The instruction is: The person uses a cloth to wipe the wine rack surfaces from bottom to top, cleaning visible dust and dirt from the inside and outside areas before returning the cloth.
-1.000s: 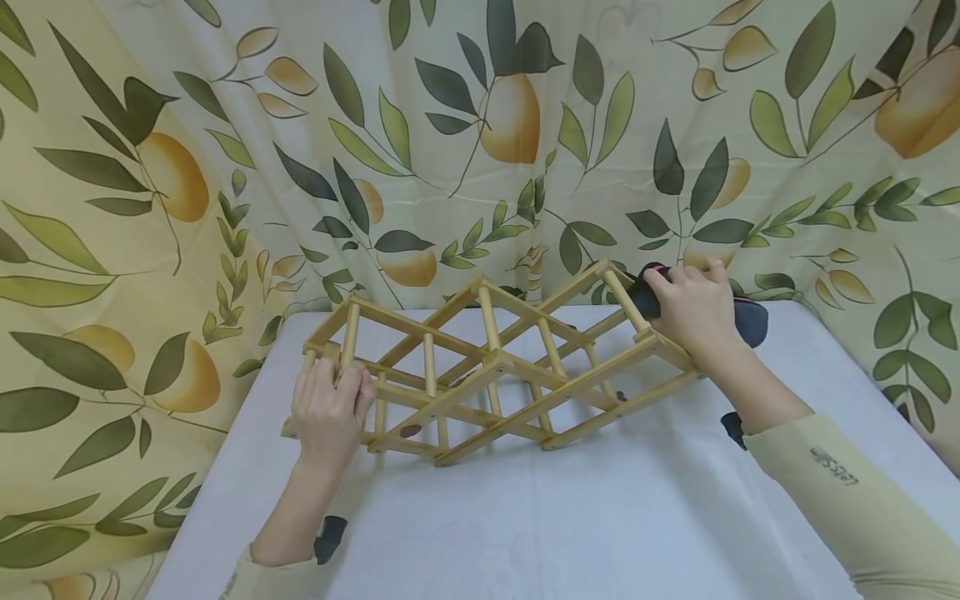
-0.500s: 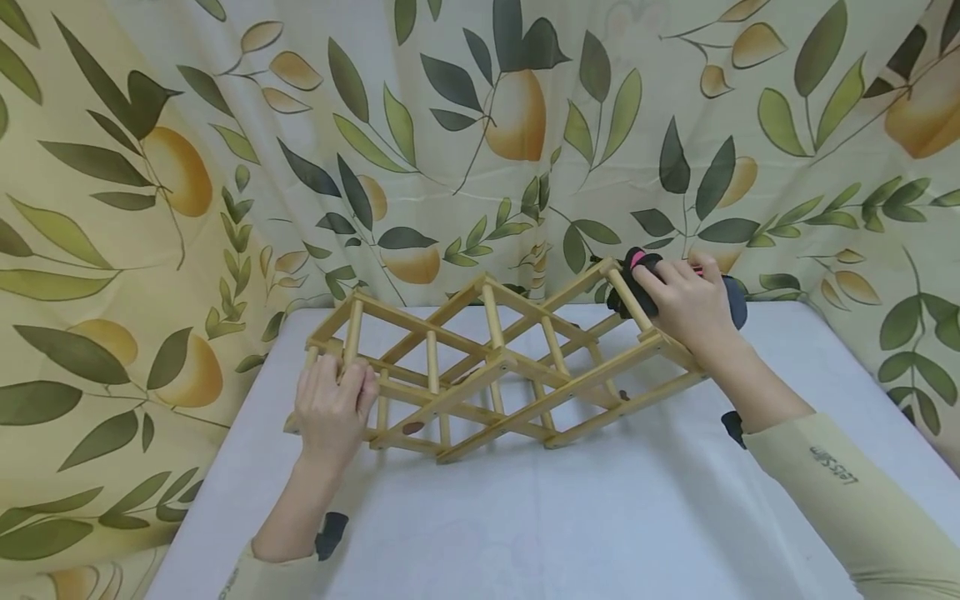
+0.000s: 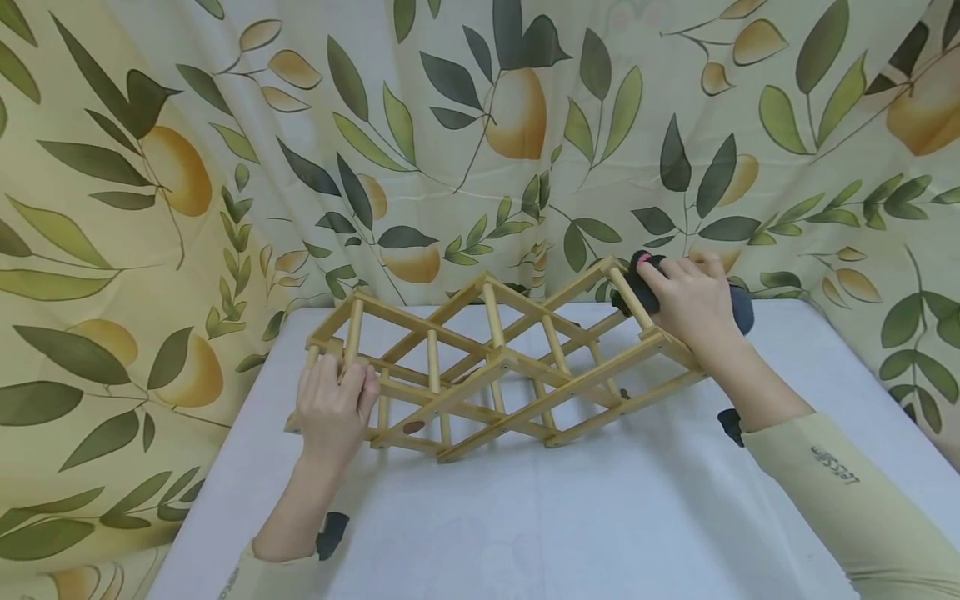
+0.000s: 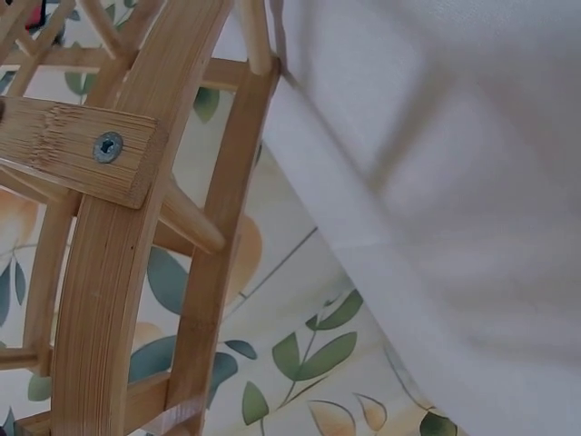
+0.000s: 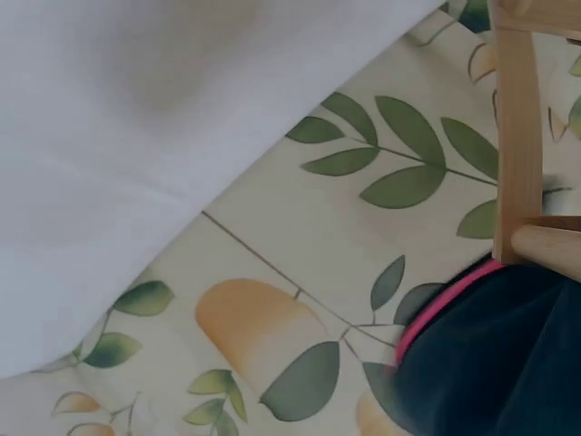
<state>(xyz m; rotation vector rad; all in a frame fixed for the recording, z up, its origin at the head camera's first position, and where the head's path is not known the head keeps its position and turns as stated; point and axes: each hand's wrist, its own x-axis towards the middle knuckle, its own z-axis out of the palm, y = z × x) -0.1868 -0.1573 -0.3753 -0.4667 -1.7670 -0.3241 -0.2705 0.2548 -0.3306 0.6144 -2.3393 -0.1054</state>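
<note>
A lattice rack of pale wooden slats and round rods (image 3: pixel 495 358) stands across the white table in the head view. My left hand (image 3: pixel 333 408) grips its left end, fingers curled at the rods. My right hand (image 3: pixel 693 304) holds a dark navy, soft-looking thing with a pink edge (image 3: pixel 741 310) at the rack's upper right end. Part of this dark thing lies behind the end rod, and my hand covers its middle, so its kind is unclear. In the right wrist view the dark thing (image 5: pixel 490 363) meets a slat (image 5: pixel 519 145). A screwed slat joint (image 4: pixel 107 147) fills the left wrist view's left side.
The white-covered table (image 3: pixel 600 517) stretches in front of the rack. Behind and beside it hangs a curtain (image 3: pixel 465 142) printed with leaves and orange fruit. The rack's right end is near the table's back edge.
My right hand and the dark thing have shifted left, further behind the rack's end rod, then back right a little. The left hand keeps its grip and the rack has hardly moved.
</note>
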